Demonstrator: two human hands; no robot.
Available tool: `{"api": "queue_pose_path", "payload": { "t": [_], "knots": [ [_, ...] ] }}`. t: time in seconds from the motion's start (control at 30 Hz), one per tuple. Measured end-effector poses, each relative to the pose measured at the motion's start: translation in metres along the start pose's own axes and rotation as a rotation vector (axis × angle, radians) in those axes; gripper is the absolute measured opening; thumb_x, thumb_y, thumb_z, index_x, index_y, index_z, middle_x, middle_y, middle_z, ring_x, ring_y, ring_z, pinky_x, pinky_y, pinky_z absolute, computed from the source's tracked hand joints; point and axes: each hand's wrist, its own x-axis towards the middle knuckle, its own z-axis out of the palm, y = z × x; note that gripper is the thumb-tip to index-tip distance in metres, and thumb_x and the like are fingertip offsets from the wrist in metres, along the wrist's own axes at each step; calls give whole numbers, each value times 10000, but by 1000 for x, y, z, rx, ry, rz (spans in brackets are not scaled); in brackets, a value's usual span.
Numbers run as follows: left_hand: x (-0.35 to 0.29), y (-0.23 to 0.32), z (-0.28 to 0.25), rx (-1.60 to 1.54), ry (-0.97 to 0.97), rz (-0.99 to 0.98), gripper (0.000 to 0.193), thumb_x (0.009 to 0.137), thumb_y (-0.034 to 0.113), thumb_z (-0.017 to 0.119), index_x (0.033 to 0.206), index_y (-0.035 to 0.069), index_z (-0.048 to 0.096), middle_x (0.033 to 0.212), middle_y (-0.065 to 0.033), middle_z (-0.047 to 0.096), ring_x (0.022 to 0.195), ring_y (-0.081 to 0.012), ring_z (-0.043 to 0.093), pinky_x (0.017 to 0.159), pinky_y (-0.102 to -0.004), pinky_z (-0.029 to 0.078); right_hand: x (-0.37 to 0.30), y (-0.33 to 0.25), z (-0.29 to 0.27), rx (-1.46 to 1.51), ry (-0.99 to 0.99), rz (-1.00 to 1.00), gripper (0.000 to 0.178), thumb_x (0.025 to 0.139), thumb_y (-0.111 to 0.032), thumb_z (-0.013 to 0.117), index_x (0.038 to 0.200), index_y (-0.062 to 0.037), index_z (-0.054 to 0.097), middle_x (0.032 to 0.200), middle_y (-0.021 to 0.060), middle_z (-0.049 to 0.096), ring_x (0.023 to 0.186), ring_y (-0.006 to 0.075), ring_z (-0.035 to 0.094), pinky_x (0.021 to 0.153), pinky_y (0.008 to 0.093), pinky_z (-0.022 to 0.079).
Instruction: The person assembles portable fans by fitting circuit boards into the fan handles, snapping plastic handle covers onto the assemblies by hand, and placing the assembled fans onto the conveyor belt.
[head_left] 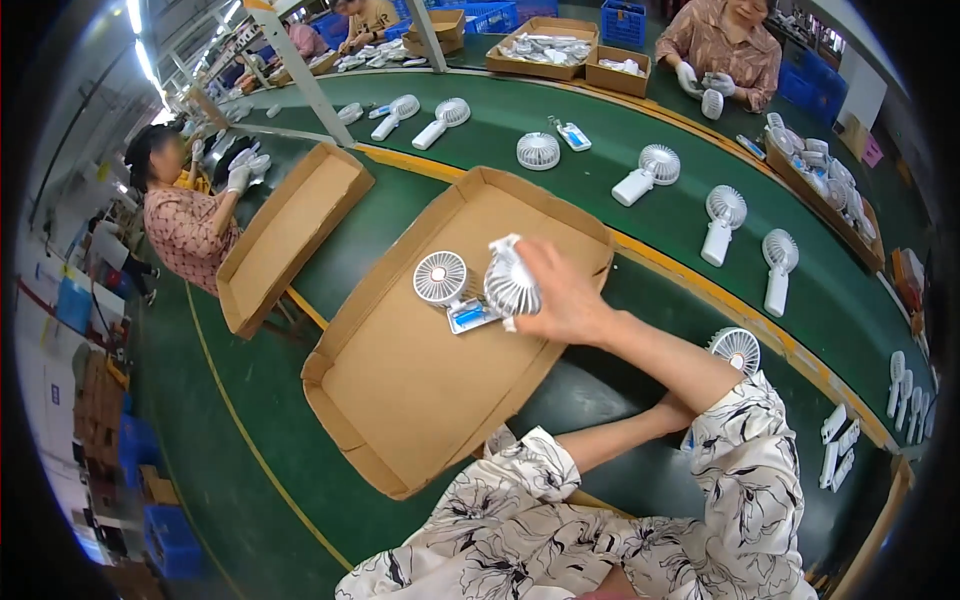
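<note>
My right hand, white covers on its fingertips, is closed around the caged head of a white handheld fan above a shallow cardboard tray. Inside the tray lies another white handheld fan, its blue-and-white lower part just beside the held fan. My left forearm crosses beneath my right arm, and my right forearm and sleeve hide the left fingers. Near that hidden hand, a further white fan shows past my right sleeve.
A green conveyor with a yellow edge carries several fans. Another cardboard tray stands to the left, near a co-worker. Across the belt, a person handles a fan beside filled boxes. Small white parts lie at right.
</note>
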Motion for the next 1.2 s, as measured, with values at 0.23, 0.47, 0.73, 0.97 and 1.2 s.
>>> {"api": "queue_pose_path", "payload": {
  "t": [0.23,0.47,0.73,0.97,1.2],
  "knots": [
    [17,-24,-19,-32,-188,81,469,828,303,555,1214,61,442,1314,-80,394,1193,-189,371,986,-320,294,45,31,36,-15,-152,-113,809,599,-307,696,1256,-15,324,1208,229,373,1088,397,414,917,443,365],
    [-13,-59,-128,-10,110,154,464,813,285,563,1201,58,449,1302,-87,405,1183,-197,382,978,-323,303,157,164,16,-361,169,223,632,685,-250,641,1209,6,398,1209,205,445,1143,361,404,967,414,320],
    [-50,-101,-122,-118,342,148,459,796,265,573,1188,55,456,1288,-96,418,1172,-207,395,970,-327,313,204,315,37,-406,90,215,675,703,-237,592,1276,23,346,1252,247,388,1171,352,380,977,359,311],
    [-7,-99,-81,-132,207,278,456,781,247,582,1176,52,463,1276,-103,429,1162,-216,406,962,-330,321,156,174,10,355,311,301,644,740,-163,558,1315,3,318,1316,161,364,1197,230,384,979,315,313],
    [49,-89,-24,-193,-17,424,453,767,230,591,1163,49,469,1265,-110,441,1152,-225,417,954,-334,330,84,35,-28,452,186,28,847,638,-218,628,1340,24,222,1332,156,325,1203,248,371,1009,354,289]
  ]
}}
